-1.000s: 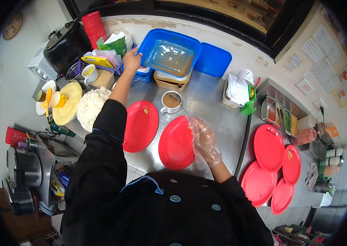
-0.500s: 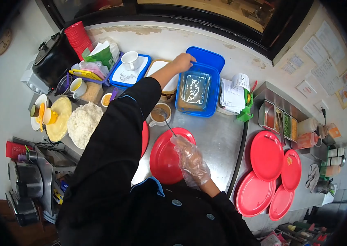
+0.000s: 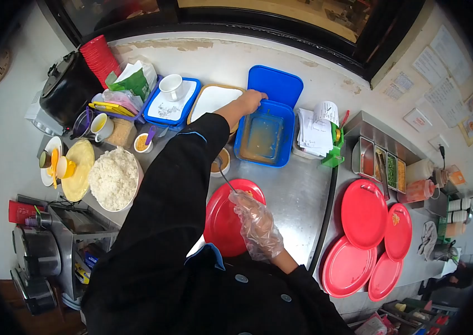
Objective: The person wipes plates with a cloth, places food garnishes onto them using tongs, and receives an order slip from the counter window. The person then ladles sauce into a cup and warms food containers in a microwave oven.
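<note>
My left hand (image 3: pixel 251 102), bare, is closed over the upper left corner of a blue plastic container (image 3: pixel 243 151) with a little brownish liquid in it. Its blue lid (image 3: pixel 275 84) leans against the wall just behind. In a clear plastic glove, my right hand (image 3: pixel 257 223) grips the metal handle of a spoon (image 3: pixel 225 177). The spoon's far end is in a white cup of brown sauce (image 3: pixel 224 162), partly hidden by my left sleeve. Below my gloved hand lies a red oval plate (image 3: pixel 219 226) with a bit of yellowish food near its upper right edge.
A bowl of white rice (image 3: pixel 114 181) and a yellow round lid (image 3: pixel 78 167) stand left. A white mug (image 3: pixel 171 87) rests on a blue-rimmed box (image 3: pixel 164 109). Right are several red plates (image 3: pixel 363 215), metal food trays (image 3: pixel 366 153) and a green holder (image 3: pixel 334 148) beside papers.
The blue container has come slightly toward me, with my left hand still at its corner, and more of the lid shows behind. My right hand has barely moved.
</note>
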The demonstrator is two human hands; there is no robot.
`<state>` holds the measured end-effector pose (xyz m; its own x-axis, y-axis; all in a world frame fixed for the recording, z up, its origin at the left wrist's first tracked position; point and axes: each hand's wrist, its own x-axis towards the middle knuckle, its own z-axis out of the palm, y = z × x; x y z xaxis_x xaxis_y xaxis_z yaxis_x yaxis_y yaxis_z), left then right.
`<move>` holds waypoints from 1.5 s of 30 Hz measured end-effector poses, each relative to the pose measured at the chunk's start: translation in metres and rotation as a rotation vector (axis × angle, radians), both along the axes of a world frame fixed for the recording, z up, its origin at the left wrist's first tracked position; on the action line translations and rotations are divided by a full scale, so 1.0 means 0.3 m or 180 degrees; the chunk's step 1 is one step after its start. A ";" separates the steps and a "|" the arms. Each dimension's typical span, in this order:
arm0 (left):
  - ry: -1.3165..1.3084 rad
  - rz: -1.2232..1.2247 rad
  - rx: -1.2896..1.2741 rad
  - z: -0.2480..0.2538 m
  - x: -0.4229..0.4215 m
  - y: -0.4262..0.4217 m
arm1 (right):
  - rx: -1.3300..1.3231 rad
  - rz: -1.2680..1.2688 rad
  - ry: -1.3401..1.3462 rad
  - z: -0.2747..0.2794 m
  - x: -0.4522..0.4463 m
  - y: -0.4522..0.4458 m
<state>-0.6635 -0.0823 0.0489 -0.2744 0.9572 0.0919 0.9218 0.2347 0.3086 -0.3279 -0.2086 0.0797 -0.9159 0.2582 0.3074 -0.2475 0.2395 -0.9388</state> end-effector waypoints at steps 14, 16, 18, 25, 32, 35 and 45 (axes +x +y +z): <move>-0.1496 0.0435 0.2169 0.590 0.285 -0.743 | -0.3421 -0.1228 0.0149 -0.087 -0.054 0.002; -0.1848 0.1082 0.2330 0.519 0.338 -0.925 | -0.4187 -0.1179 -0.0206 -0.122 -0.048 0.039; -0.2269 0.1724 0.2704 0.431 0.402 -1.104 | -0.4617 -0.1146 -0.0126 -0.187 -0.043 0.065; -0.2502 0.3707 0.3259 0.063 0.630 -1.551 | -0.3500 -0.1821 0.0368 -0.151 -0.058 0.259; -0.2356 0.4143 0.2952 -0.059 0.951 -1.639 | -0.3084 -0.1797 -0.0530 -0.263 -0.053 0.413; -0.2267 0.4472 0.2799 -0.144 1.114 -1.722 | -0.2341 -0.2919 -0.0372 -0.241 0.060 0.239; -0.2715 0.3706 0.1504 -0.326 1.201 -1.949 | -0.0718 0.1292 -0.1634 -0.740 0.186 -0.759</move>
<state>-0.3032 -0.6670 -0.0488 -0.9616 0.1054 -0.2533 -0.1892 0.4134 0.8907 -0.2720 -0.4362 -0.1422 -0.9688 -0.1292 -0.2117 0.2126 0.0071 -0.9771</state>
